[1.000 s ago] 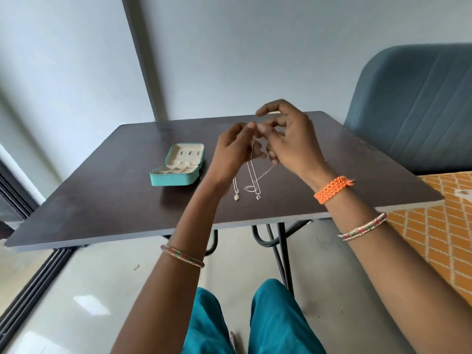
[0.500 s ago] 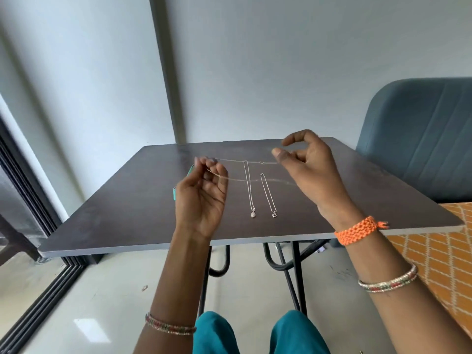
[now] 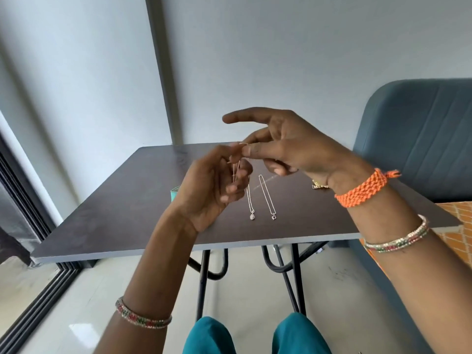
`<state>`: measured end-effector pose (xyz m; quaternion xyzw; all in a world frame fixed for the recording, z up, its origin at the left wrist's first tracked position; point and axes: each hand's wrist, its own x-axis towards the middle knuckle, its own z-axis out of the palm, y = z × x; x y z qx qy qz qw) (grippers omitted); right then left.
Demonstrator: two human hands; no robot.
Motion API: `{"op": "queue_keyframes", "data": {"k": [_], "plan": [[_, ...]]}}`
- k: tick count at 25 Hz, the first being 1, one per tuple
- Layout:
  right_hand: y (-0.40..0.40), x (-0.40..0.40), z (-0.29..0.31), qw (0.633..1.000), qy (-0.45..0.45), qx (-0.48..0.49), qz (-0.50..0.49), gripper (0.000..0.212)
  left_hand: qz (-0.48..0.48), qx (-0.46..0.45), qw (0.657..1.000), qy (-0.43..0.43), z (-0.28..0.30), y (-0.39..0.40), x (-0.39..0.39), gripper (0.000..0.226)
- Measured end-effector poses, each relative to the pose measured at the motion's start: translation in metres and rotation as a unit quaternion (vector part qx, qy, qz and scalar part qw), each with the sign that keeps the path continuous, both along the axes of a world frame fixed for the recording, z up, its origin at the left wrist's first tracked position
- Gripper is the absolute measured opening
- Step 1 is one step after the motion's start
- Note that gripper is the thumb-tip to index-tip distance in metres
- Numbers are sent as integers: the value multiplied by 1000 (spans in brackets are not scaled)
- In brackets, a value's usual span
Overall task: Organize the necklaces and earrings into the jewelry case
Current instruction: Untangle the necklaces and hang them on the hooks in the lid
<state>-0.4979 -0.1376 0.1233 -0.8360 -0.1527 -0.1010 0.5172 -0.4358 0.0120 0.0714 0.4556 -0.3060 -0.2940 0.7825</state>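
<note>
Above the table (image 3: 127,221) — both hands, left (image 3: 212,190) and right (image 3: 293,149), pinching a thin chain (image 3: 236,169) — case (image 3: 174,196) mostly hidden

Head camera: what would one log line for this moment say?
both hands: left hand and right hand pinch a chain above table | two necklaces lie flat | case mostly hidden

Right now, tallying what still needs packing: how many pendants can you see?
2. One round pendant hangs on the left chain, one darker pendant on the right chain, side by side over the table. The hands may hide others.
</note>
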Motion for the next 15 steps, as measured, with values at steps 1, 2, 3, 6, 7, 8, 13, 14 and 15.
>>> {"op": "queue_keyframes", "data": {"k": [1,2,3,6,7,8,13,14,15], "plan": [[-1,2,-1,1000,-12,20,-12,40,-9,5,1000,1,-1,2,-1,13],[0,5,-4,998,-33,35,-34,34,-17,7,1000,6,-1,3,-2,15],[1,7,-8,995,-61,42,-68,29,-17,4,1000,16,-1,3,-2,20],[2,16,-22,963,-170,23,-206,14,25,-44,996,68,-2,0,-2,25],[1,19,-27,949,-197,12,-245,8,50,-67,993,85,-2,-1,-3,20],[-1,20,-32,938,-211,3,-276,5,74,-90,988,104,-2,-2,-2,15],[11,20,-51,951,-77,171,-244,32,124,-208,942,234,-6,-6,0,20],[19,19,-56,949,-86,191,-234,31,118,-242,929,254,-6,-7,-1,17],[26,17,-61,955,-97,187,-210,26,111,-278,917,264,-7,-8,-2,15]]}}
